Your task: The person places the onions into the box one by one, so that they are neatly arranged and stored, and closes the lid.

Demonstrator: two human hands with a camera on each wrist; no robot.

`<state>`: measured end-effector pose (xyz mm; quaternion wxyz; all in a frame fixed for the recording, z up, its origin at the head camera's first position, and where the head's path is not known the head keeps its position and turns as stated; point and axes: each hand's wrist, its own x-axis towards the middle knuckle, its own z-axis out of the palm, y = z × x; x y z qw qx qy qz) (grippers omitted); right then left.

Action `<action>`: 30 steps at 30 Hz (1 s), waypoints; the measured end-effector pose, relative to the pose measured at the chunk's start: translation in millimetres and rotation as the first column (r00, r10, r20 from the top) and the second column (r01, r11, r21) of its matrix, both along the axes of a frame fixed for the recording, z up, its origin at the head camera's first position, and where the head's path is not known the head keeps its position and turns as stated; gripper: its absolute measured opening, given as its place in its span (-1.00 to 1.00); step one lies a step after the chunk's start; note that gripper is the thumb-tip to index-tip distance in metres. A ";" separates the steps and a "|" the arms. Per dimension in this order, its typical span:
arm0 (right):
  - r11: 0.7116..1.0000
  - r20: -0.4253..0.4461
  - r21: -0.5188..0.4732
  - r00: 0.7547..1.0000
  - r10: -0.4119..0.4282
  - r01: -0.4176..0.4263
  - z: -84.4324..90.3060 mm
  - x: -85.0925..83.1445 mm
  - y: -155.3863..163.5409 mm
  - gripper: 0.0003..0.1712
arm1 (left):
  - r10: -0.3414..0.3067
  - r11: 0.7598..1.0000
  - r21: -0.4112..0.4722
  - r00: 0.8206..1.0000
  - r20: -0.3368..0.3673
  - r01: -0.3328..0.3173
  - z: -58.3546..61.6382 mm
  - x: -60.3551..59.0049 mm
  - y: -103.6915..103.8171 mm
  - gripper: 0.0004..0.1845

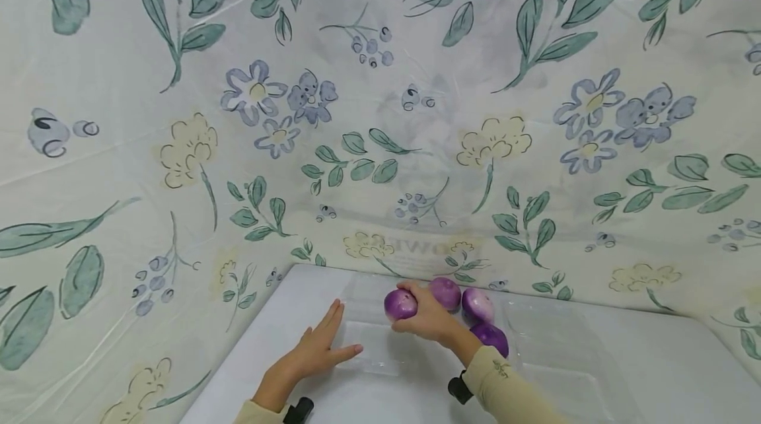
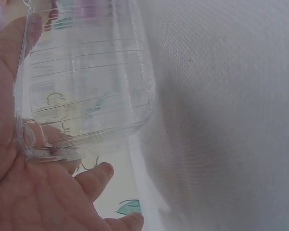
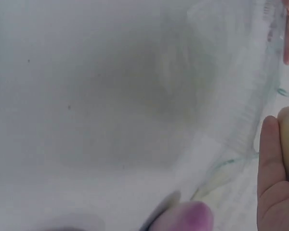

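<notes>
**Right hand holds a purple onion over a clear plastic tray**

A person works at a white table (image 1: 624, 358) set against a floral cloth backdrop (image 1: 178, 113). The right hand (image 1: 429, 318) has its fingers curled round a purple onion (image 1: 399, 304), gripping it from above. The left hand (image 1: 321, 345) lies flat with straight, relaxed fingers, pressing on the near left edge of a clear plastic tray (image 1: 380, 345); the left wrist view shows the ribbed tray wall against the palm.

Just beyond the gripping fingers sits a second onion (image 1: 446, 292); a third onion (image 1: 478, 304) lies just right of the hand, and a fourth onion (image 1: 491, 337) rests beside the right wrist. Whether these three lie inside the tray or on the table beside it cannot be told, as the plastic is nearly invisible. The tray floor directly in front of the left hand shows nothing on it.

To handle this well, the flat hand should probably keep the light tray from sliding, while the held onion is lowered gently, since a round onion may roll
</notes>
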<state>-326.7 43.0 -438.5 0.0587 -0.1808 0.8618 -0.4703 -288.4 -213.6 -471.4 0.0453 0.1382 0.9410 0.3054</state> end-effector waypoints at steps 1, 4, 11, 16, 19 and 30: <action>1.000 0.010 0.003 1.000 0.003 -0.003 -1.2 0.1 -2.5 -0.08 | -0.001 1.000 -0.001 1.000 -0.006 0.001 0.7 -0.1 -0.5 0.07; 1.000 0.018 0.014 1.000 0.020 -0.020 -4.3 0.1 -10.0 -0.06 | -0.007 1.000 0.002 1.000 -0.019 0.007 1.4 -0.9 -1.7 0.06; 0.999 0.022 0.010 0.999 0.048 -0.049 -12.7 0.3 -27.4 -0.08 | -0.009 1.000 0.018 1.000 -0.022 0.009 -1.4 -2.5 -2.5 0.07; 0.998 0.053 -0.010 0.997 0.056 -0.056 -16.4 2.5 -38.7 -0.10 | -0.004 1.000 0.021 1.000 -0.024 0.004 -4.5 -1.3 -2.6 0.07; 0.999 0.054 -0.014 0.997 0.048 -0.047 -19.8 3.9 -45.9 -0.10 | -0.003 1.000 0.021 1.000 -0.015 0.003 -5.9 0.5 -3.0 0.07; 1.000 0.023 -0.002 1.000 0.020 -0.020 -25.3 1.9 -64.3 0.01 | -0.022 0.999 0.040 0.999 -0.024 0.023 -3.8 -0.3 -3.5 0.09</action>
